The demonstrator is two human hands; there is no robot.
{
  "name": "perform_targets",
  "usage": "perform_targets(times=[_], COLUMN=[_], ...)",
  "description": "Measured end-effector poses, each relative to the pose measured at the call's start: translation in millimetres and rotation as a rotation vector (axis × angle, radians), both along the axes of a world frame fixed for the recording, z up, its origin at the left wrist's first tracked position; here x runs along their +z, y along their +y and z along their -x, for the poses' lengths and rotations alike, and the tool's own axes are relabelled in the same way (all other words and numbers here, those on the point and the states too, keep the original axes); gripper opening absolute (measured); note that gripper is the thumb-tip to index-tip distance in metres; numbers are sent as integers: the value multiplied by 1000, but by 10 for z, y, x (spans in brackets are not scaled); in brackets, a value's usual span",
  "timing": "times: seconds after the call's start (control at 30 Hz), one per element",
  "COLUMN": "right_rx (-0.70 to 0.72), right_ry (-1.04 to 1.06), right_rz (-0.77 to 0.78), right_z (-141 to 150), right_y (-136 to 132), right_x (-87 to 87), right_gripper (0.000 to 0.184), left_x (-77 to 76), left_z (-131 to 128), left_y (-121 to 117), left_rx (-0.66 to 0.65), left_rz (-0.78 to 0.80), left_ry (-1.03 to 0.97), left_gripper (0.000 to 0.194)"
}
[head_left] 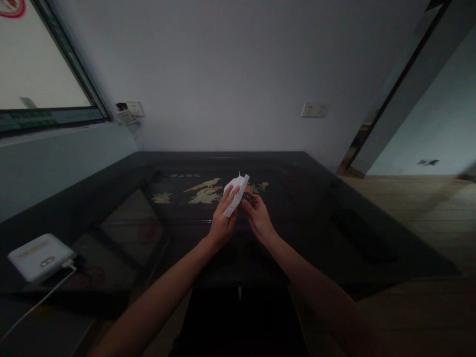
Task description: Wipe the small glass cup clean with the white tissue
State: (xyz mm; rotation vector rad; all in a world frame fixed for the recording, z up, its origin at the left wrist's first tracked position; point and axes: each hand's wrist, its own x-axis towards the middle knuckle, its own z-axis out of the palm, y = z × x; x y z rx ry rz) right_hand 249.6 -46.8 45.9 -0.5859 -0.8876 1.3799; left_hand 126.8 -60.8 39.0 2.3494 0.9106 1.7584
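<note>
Above the middle of the dark glossy table (pixel 282 238), my two hands are close together. My left hand (pixel 222 218) is closed on a folded white tissue (pixel 237 193), which stands up between its fingers and thumb. Just to the right, my right hand (pixel 259 214) pinches a small dark object (pixel 248 197) with a glint on it, held against the tissue's right side. Too little of that object shows to tell its kind. Behind the hands, the tabletop bears a picture of birds (pixel 204 192) and flowers.
A white box-shaped device (pixel 40 255) with a cable (pixel 40 302) sits at the table's left front. A dark flat oblong object (pixel 362 233) lies on the right. The wall behind has sockets (pixel 314 109); a window (pixel 40 59) is at the left, wooden floor (pixel 420 208) at the right.
</note>
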Motion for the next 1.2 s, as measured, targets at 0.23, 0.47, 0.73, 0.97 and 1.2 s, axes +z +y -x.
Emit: perform_targets(times=[0.23, 0.47, 0.73, 0.97, 1.2], right_rx=[-24, 2, 1, 6, 5], right_ry=[-35, -19, 84, 80, 7], right_rz=[-18, -71, -70, -80, -100], right_z=[16, -17, -33, -20, -6], right_y=[1, -13, 28, -5, -20], right_x=[4, 45, 53, 52, 19], right_gripper=[51, 51, 43, 46, 49], left_x=[-15, 7, -132, -113, -20], left_z=[5, -34, -52, -83, -85], left_y=[17, 25, -5, -60, -96], left_rx=[71, 81, 24, -31, -67], left_rz=[261, 392, 339, 100, -5], left_ry=[-259, -449, -338, -117, -73], left_gripper=[49, 52, 49, 52, 49])
